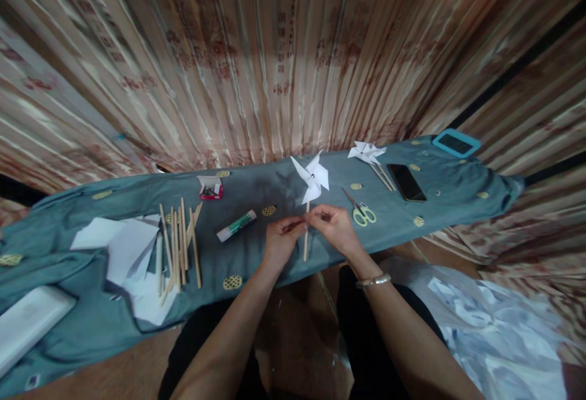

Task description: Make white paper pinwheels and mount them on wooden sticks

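Note:
A white paper pinwheel (317,184) with a pin at its centre stands upright on a wooden stick (305,248). My left hand (284,236) and my right hand (332,224) both pinch that stick between thumb and fingers, just below the paper blades. To the right of my right hand lie scissors (363,214) with light green handles. A green and white glue stick (237,225) rests on the cloth left of my left hand.
On the cloth-covered table (256,253) lie finished pinwheels (367,152), a phone (406,182), a blue-framed device (456,143), a box of pins (210,189), several wooden sticks (184,244), paper sheets (130,250) and a white case (32,323). A plastic bag (499,327) sits lower right.

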{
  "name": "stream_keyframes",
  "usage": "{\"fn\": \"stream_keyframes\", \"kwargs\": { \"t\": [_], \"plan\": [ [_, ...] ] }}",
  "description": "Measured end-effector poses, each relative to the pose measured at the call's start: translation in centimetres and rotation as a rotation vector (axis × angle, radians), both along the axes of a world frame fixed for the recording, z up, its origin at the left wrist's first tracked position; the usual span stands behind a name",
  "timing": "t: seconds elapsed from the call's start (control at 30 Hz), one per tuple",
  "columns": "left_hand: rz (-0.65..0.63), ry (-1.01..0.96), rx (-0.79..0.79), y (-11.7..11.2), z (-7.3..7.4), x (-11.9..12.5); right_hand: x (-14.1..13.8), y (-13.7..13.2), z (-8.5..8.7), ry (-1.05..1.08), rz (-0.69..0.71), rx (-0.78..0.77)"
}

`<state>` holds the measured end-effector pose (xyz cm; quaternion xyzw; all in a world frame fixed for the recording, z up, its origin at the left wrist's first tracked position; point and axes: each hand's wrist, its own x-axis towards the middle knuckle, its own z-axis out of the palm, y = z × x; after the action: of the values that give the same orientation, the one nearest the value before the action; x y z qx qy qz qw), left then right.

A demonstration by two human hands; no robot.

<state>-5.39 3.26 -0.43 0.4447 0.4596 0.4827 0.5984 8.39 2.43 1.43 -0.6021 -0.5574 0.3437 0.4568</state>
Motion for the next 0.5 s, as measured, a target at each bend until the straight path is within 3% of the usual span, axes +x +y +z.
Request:
{"fn": "stream_keyframes", "kwargs": {
  "t": [0.13, 0.27, 0.3, 0.4, 0.5],
  "plan": [
    [-0.045, 0.075, 0.055, -0.3, -0.1, -0.6, 1.5, -0.1, 0.8, -0.119, -0.088, 0.01],
    [-0.078, 0.168, 0.088, -0.5, -0.5, -1.4, 4.7, 1.1, 3.8, -0.314, -0.216, -0.007],
    [-0.084, 0.18, 0.09, -0.5, -0.5, -1.5, 5.6, 1.9, 4.7, -0.401, -0.242, -0.025],
    [-0.101, 0.195, 0.093, -0.8, -0.7, -1.6, 8.1, 4.8, 6.8, -1.08, -0.258, -0.246],
    [-0.115, 0.192, 0.111, -1.2, -0.7, -1.6, 10.4, 7.8, 7.3, -1.196, -0.288, -0.322]
  ]
}}
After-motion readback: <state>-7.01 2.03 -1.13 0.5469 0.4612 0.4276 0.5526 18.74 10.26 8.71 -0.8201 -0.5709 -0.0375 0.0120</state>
